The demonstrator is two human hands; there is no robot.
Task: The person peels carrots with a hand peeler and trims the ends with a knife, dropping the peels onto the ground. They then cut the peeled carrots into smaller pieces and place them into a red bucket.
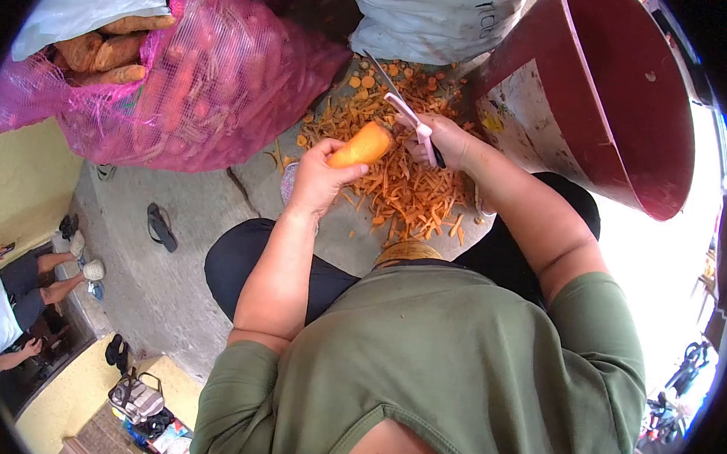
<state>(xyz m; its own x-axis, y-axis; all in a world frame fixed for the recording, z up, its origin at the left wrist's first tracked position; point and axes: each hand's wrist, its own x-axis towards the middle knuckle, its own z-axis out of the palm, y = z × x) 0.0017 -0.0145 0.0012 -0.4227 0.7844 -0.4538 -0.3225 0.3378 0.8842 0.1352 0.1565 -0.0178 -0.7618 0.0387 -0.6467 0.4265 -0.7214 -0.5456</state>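
My left hand (323,176) is closed round the thick end of a peeled orange carrot (363,146), whose other end points toward my right hand. My right hand (435,140) is closed on a knife (381,70), its blade pointing up and to the left and a dark handle end showing below the fingers. A pale pink tool that looks like a peeler (406,112) is in the same hand, beside the carrot's tip. Its exact grip is partly hidden by my fingers. Below both hands lies a pile of orange carrot peelings (407,188) on the concrete floor.
A pink mesh sack (215,79) of unpeeled carrots stands at left, a white sack (432,21) at the top. On the right leans a large dark red bucket (543,97). Cut carrot rounds (361,81), a flip-flop (161,227) and another person (14,303) are also visible.
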